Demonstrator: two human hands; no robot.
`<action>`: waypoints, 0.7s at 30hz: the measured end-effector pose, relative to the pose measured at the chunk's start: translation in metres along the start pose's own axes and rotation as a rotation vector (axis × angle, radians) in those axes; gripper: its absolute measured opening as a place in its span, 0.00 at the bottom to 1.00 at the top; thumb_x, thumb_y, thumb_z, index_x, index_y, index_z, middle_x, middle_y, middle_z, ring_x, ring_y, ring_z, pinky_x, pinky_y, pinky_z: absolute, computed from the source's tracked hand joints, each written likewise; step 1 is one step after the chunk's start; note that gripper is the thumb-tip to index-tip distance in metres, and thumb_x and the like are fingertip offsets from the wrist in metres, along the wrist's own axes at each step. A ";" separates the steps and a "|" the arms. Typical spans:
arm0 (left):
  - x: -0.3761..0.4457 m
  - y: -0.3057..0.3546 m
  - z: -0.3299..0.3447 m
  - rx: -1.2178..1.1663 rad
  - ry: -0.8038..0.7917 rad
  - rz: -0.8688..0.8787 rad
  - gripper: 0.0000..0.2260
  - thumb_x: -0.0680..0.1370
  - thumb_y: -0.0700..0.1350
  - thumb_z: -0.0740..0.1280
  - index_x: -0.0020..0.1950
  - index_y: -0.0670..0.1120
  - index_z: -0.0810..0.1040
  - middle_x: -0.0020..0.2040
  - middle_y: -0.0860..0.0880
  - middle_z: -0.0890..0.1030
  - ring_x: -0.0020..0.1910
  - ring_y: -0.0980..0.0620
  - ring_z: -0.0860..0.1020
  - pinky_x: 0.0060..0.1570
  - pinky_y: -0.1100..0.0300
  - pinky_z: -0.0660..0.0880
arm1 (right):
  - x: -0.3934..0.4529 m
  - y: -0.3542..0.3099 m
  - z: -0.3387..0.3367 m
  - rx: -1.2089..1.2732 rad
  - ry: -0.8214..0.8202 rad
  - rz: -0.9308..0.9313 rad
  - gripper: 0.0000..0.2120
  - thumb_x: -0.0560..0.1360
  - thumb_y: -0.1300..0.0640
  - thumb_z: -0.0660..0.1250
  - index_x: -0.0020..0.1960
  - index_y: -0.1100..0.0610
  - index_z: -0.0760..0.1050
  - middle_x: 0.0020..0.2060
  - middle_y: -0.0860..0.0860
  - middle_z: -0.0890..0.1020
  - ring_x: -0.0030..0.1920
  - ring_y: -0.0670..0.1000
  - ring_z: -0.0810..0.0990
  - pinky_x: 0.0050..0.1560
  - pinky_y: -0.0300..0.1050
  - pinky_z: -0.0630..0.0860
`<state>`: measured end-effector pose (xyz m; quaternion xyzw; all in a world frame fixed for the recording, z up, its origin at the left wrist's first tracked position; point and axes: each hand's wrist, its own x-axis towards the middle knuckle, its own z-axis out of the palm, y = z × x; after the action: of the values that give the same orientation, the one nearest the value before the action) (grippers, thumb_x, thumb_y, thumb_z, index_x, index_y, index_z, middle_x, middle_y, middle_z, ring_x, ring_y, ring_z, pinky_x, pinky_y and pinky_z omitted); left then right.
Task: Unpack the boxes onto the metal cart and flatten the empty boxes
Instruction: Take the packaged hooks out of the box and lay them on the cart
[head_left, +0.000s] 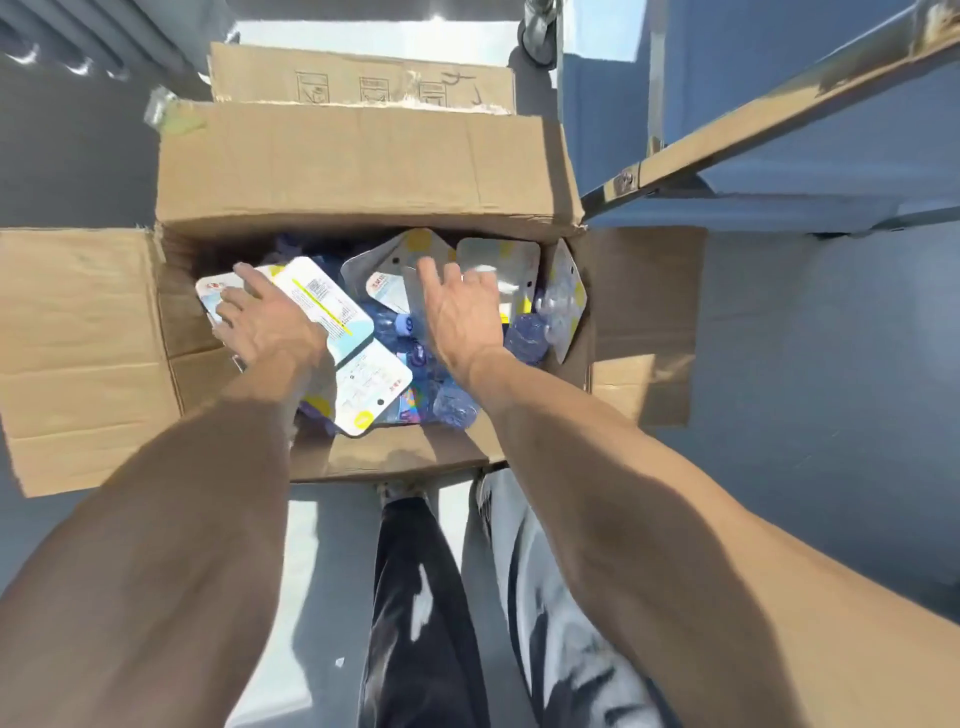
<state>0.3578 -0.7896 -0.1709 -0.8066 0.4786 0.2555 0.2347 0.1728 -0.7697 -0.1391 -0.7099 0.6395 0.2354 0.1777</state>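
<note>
Step in hand — unpacking. Box (363, 171) open on floor beside cart (727, 130), packs (348, 332) inside. Left hand (265, 322) laid flat on pack; right hand (462, 317) spread, nothing held. Next — packs gripped, lifted onto cart.

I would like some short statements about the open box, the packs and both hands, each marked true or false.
1. The cardboard box has its flaps open. True.
2. The box is empty. False: blister packs lie inside it.
3. The left hand rests on a white pack. True.
4. The right hand holds a knife. False: it reaches over the packs with nothing in it.
5. The metal cart stands left of the box. False: it is on the right.
</note>
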 end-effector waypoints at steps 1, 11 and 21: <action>-0.002 0.000 -0.004 -0.014 -0.005 0.012 0.45 0.73 0.46 0.73 0.80 0.39 0.46 0.76 0.33 0.58 0.73 0.36 0.61 0.67 0.44 0.63 | -0.003 -0.005 -0.001 0.008 0.014 0.010 0.22 0.74 0.53 0.66 0.65 0.56 0.65 0.52 0.53 0.77 0.50 0.56 0.77 0.49 0.51 0.65; -0.055 0.011 -0.004 -0.175 -0.118 0.079 0.25 0.78 0.58 0.56 0.57 0.39 0.80 0.57 0.36 0.80 0.58 0.36 0.76 0.56 0.49 0.70 | -0.062 -0.043 0.052 0.493 -0.412 0.301 0.17 0.82 0.52 0.54 0.62 0.59 0.74 0.59 0.59 0.77 0.60 0.61 0.76 0.59 0.52 0.71; -0.065 0.007 0.041 -0.286 -0.340 -0.036 0.22 0.79 0.44 0.58 0.74 0.47 0.68 0.71 0.39 0.70 0.70 0.38 0.68 0.65 0.48 0.67 | -0.058 -0.026 0.085 0.733 -0.256 0.566 0.21 0.79 0.59 0.58 0.72 0.53 0.65 0.60 0.60 0.74 0.58 0.62 0.75 0.53 0.50 0.72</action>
<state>0.3172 -0.7244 -0.1618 -0.7854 0.3764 0.4489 0.1996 0.1852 -0.6720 -0.1776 -0.3638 0.8216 0.1189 0.4224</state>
